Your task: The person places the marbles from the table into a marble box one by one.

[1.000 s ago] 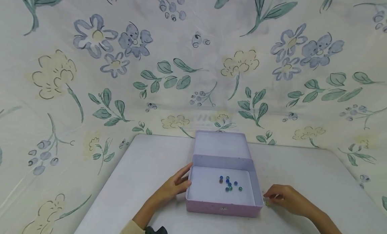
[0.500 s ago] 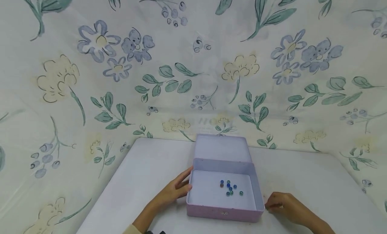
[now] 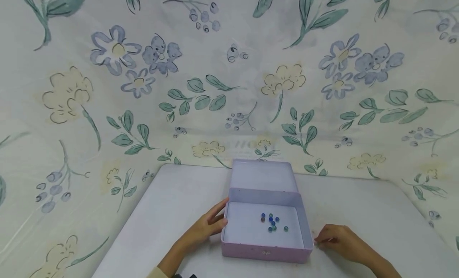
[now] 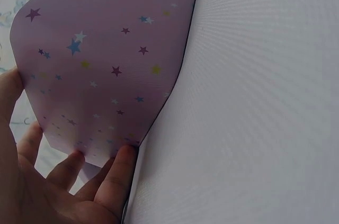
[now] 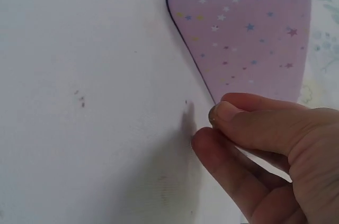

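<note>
An open pink tin box (image 3: 267, 252) stands on the white table, several blue, green and brown glass marbles (image 3: 270, 219) lying on its pale floor toward the right. My left hand (image 3: 204, 228) touches the box's left side with spread fingers; the left wrist view shows its fingertips (image 4: 124, 155) against the star-printed wall. To the right of the box, just off its front right corner, my right hand (image 3: 338, 242) pinches a small dark greenish marble (image 5: 212, 116) between thumb and finger. Most of that marble is hidden by the fingertips.
The box's lid (image 3: 263, 175) is tipped back behind it, toward the far edge of the table (image 3: 190, 182). A floral-printed sheet (image 3: 229, 90) rises behind and at the sides. Small specks (image 5: 81, 99) mark the tabletop.
My right hand has closed finger and thumb on the greenish marble that lay beside the box. One blue marble in the box has shifted slightly left. The left hand stays on the box.
</note>
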